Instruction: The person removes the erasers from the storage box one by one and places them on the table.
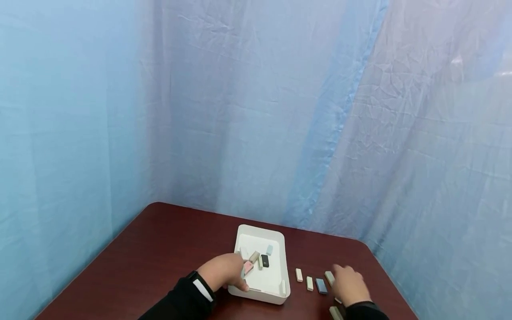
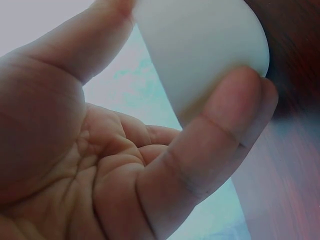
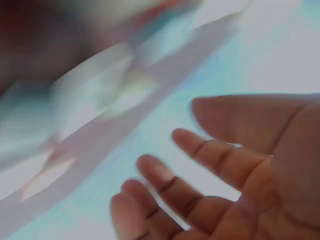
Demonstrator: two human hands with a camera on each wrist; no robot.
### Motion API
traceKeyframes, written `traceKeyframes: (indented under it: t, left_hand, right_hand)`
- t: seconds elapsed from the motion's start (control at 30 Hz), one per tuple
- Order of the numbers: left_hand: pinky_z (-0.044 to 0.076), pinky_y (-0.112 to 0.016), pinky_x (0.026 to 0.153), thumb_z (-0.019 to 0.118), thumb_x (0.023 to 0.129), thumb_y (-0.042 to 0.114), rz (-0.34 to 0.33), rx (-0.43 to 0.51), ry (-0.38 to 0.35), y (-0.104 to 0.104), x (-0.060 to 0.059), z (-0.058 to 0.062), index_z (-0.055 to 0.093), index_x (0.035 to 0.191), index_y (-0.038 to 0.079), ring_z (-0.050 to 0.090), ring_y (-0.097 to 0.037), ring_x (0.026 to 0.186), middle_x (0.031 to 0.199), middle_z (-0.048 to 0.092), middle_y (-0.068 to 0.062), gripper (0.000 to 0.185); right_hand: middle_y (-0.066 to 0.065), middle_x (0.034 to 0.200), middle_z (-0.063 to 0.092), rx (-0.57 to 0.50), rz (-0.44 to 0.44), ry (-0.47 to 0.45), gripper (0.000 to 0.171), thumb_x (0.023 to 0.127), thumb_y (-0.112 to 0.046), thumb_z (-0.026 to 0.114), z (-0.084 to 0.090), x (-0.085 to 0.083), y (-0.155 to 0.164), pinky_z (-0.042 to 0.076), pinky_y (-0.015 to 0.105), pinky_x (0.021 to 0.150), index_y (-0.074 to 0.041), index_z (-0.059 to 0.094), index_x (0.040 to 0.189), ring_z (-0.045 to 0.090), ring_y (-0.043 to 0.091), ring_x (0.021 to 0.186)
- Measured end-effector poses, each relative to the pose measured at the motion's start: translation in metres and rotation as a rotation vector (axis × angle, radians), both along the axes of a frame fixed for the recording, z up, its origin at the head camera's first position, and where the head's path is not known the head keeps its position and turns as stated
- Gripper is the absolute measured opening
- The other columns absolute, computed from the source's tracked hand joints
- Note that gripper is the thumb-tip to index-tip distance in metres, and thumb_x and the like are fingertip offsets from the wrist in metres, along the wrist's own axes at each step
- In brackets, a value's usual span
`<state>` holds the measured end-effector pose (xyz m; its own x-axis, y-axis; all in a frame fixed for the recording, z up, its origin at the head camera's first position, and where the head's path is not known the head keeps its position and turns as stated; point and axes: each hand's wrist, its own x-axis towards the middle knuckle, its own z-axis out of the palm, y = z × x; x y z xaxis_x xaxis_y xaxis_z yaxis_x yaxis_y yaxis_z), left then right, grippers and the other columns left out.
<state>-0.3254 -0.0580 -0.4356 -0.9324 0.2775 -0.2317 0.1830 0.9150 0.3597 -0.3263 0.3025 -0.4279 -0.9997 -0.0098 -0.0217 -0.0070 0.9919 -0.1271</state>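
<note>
A white tray lies on the table, and my left hand grips its near left side. The left wrist view shows the thumb and fingers on either side of the tray wall. Small rectangular blocks lie inside, among them a pink block, a black block, a tan block and a pale blue block. My right hand is beside blocks on the tabletop, near a blue block and a grey-green block. Its fingers are spread, holding nothing.
Between tray and right hand lie a white block and a cream block. Another grey-green block is by the right wrist. Light blue curtains hang behind the dark red table. Blocks in the right wrist view are blurred.
</note>
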Motion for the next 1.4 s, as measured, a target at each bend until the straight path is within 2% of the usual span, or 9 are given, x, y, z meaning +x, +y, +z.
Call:
traceKeyframes:
  t: [0.13,0.23,0.33,0.6,0.73,0.83,0.93,1.2,1.4]
  left_hand:
    - [0.049,-0.033,0.067,0.088,0.085,0.051,-0.023,-0.004,0.007,-0.002,-0.001,-0.002,0.068,0.087,0.007,0.059,-0.018,0.055,0.073,0.061,-0.005,0.049]
    - [0.049,-0.033,0.066,0.088,0.086,0.051,-0.03,0.002,-0.001,-0.004,-0.002,-0.002,0.069,0.086,0.008,0.06,-0.018,0.055,0.073,0.061,-0.004,0.047]
    - [0.049,-0.034,0.064,0.087,0.087,0.05,-0.04,0.003,0.006,-0.005,-0.003,-0.001,0.07,0.082,0.009,0.06,-0.018,0.054,0.07,0.063,-0.004,0.046]
    - [0.046,-0.032,0.06,0.086,0.088,0.051,-0.06,-0.011,0.004,-0.005,-0.002,-0.001,0.067,0.076,0.01,0.058,-0.017,0.052,0.068,0.062,-0.004,0.047]
    - [0.047,-0.033,0.061,0.086,0.087,0.051,-0.048,-0.016,-0.001,-0.004,-0.002,0.0,0.068,0.079,0.01,0.058,-0.018,0.054,0.07,0.062,-0.004,0.046]
    - [0.048,-0.034,0.062,0.086,0.087,0.05,-0.043,-0.003,0.004,-0.004,-0.003,0.0,0.069,0.082,0.009,0.059,-0.019,0.055,0.071,0.062,-0.004,0.045]
    - [0.048,-0.034,0.061,0.087,0.087,0.05,-0.035,0.007,0.0,-0.005,-0.006,-0.002,0.069,0.083,0.01,0.06,-0.018,0.055,0.071,0.062,-0.004,0.045]
    - [0.049,-0.034,0.062,0.086,0.087,0.051,-0.032,-0.011,-0.003,-0.001,-0.006,-0.007,0.067,0.085,0.009,0.06,-0.018,0.055,0.073,0.062,-0.004,0.046]
    - [0.05,-0.034,0.061,0.087,0.086,0.053,-0.011,-0.018,0.012,0.0,-0.006,-0.007,0.07,0.088,0.009,0.061,-0.018,0.054,0.073,0.061,-0.004,0.047]
  right_hand:
    - [0.014,0.119,0.07,-0.154,0.326,0.039,0.032,0.096,-0.009,0.076,0.012,0.007,-0.072,0.057,0.051,0.085,-0.007,0.073,0.127,0.069,0.033,0.105]
    - [0.007,0.124,0.072,-0.222,0.515,-0.089,0.03,0.1,-0.013,0.073,0.01,0.01,-0.117,0.058,0.043,0.086,-0.014,0.073,0.13,0.07,0.025,0.11]
    - [0.0,0.128,0.074,-0.205,0.596,-0.218,0.03,0.103,-0.018,0.069,0.004,0.006,-0.146,0.059,0.037,0.091,-0.019,0.074,0.133,0.07,0.019,0.118]
    - [-0.008,0.1,0.078,-0.159,0.57,-0.251,0.011,0.102,-0.02,0.072,-0.016,-0.006,-0.155,0.056,0.03,0.074,-0.018,0.082,0.106,0.068,0.005,0.084]
    - [-0.008,0.086,0.072,-0.037,0.575,-0.176,0.006,0.095,-0.016,0.079,-0.014,-0.006,-0.15,0.052,0.029,0.068,-0.019,0.08,0.09,0.06,0.005,0.073]
    - [-0.006,0.082,0.072,0.1,0.582,-0.077,0.008,0.087,-0.014,0.087,-0.008,-0.005,-0.148,0.056,0.03,0.067,-0.017,0.08,0.086,0.063,0.009,0.072]
    - [-0.004,0.084,0.075,0.207,0.584,-0.044,0.01,0.085,-0.009,0.087,-0.002,-0.003,-0.146,0.06,0.033,0.07,-0.016,0.083,0.09,0.067,0.012,0.075]
    - [-0.008,0.075,0.066,0.264,0.584,-0.089,0.019,0.09,-0.005,0.08,-0.002,-0.003,-0.141,0.049,0.032,0.066,-0.02,0.075,0.08,0.053,0.011,0.071]
    - [-0.005,0.074,0.064,0.325,0.576,-0.004,0.018,0.086,-0.007,0.085,-0.012,-0.014,-0.138,0.045,0.033,0.066,-0.021,0.076,0.078,0.046,0.014,0.072]
